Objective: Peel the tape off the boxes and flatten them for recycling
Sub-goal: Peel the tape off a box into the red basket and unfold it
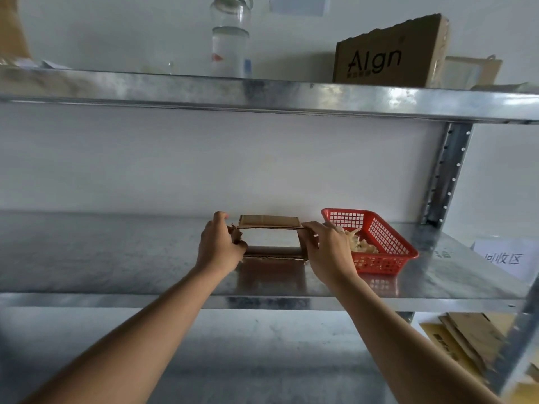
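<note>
- Box stands open near the shelf's back edge, light and bendable.
- Left hand and right hand each grip one side wall, good for squashing it.

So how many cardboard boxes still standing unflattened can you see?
2: a small open box gripped by both hands on the middle shelf, and a printed box on the top shelf. Others may be hidden.

Head view, facing shelf closely

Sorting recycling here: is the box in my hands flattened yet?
Not yet. The box is still open like a tube; the shelf shows through it.
</note>
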Motion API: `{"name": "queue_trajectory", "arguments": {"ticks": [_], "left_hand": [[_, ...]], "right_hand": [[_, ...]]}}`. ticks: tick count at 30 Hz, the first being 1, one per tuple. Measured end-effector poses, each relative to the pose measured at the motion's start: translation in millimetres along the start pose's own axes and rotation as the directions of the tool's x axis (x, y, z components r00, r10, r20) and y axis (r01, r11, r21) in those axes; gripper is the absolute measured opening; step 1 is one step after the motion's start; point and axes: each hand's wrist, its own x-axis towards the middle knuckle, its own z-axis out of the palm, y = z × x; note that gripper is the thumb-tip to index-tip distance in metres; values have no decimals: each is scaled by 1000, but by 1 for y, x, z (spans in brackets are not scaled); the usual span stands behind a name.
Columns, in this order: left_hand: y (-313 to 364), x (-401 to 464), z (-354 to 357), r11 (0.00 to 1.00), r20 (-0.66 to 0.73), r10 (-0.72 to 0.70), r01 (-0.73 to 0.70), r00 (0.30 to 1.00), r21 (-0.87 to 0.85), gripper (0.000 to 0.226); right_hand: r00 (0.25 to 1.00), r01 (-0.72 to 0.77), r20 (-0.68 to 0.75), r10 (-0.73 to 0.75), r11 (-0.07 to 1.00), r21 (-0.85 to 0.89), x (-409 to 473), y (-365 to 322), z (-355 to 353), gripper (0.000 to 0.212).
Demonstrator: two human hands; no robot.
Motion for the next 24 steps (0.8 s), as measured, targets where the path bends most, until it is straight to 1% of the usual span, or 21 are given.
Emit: {"name": "queue_trajectory", "arguments": {"ticks": [2,4,6,8,10,12,14,17,19,20,23,24], "left_hand": [[1,-1,-1,1000,-3,14,-14,1000,1,66],[3,-1,-1,999,3,16,-16,1000,34,65],[6,-2,-1,998,-13,4,-3,1000,71,53],[7,-2,-2,998,-43,-4,7,999,69,38],[9,-1,-3,999,-51,-26,27,998,31,34],[11,0,-4,999,-38,-33,33,999,-7,37],[12,1,-4,999,-21,-22,22,1000,-29,36],[12,2,-3,996,5,1,0,1000,-85,22],[11,3,-3,985,7,18,-17,1000,-170,7],[10,3,-4,976,5,24,-22,1000,-218,4],[6,5,-8,963,12,50,-45,999,-265,19],[5,4,-9,961,27,62,-53,998,-271,22]], "right_hand": [[999,-41,-18,41,999,19,0,-1,-2,24],[997,-65,-26,66,998,26,1,-3,-3,26],[996,-83,-24,84,996,33,2,-5,-2,29],[993,-111,-34,112,993,46,2,-9,-3,30],[990,-116,-66,121,991,74,2,-12,-5,27],[993,-53,-98,59,997,61,1,-12,-7,23],[995,24,-95,-23,1000,5,1,-11,-6,16],[995,74,-67,-78,996,-55,3,-11,-3,12],[996,63,-63,-66,997,-47,4,-9,-1,15],[997,56,-59,-58,998,-37,5,-8,-1,16],[999,16,-30,-17,999,-29,6,-5,0,14],[1000,-15,-14,14,999,-36,7,-5,0,22]]}}
